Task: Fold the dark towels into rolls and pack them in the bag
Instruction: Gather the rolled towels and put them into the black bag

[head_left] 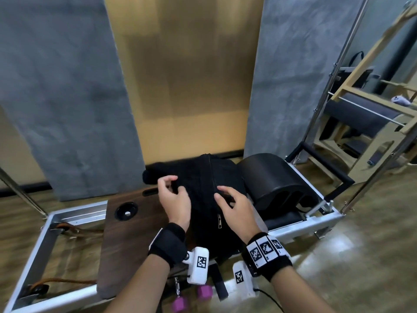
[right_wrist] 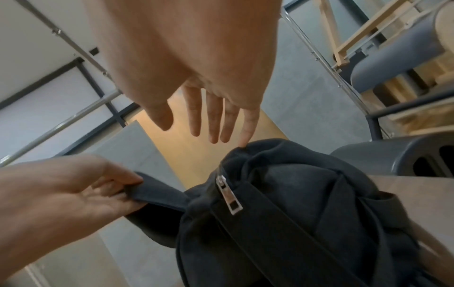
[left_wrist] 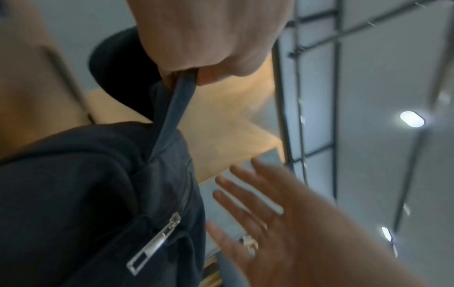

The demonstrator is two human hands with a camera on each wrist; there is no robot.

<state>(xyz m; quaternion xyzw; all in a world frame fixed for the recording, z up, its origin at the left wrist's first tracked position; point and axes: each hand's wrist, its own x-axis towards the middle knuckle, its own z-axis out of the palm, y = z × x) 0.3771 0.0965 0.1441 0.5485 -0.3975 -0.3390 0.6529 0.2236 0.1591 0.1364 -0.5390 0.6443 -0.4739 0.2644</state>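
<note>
You are looking at a dark wooden board point(head_left: 126, 245) sitting on a metal-framed bench point(head_left: 74, 213), the black bag point(head_left: 203, 184) standing on it, a black arched pad point(head_left: 270, 177) lying just right of the bag.

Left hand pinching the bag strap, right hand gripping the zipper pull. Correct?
Not quite. The left hand does pinch the bag strap, but the right hand grips nothing: in the right wrist view its fingers are spread above the bag, clear of the zipper pull.
</note>
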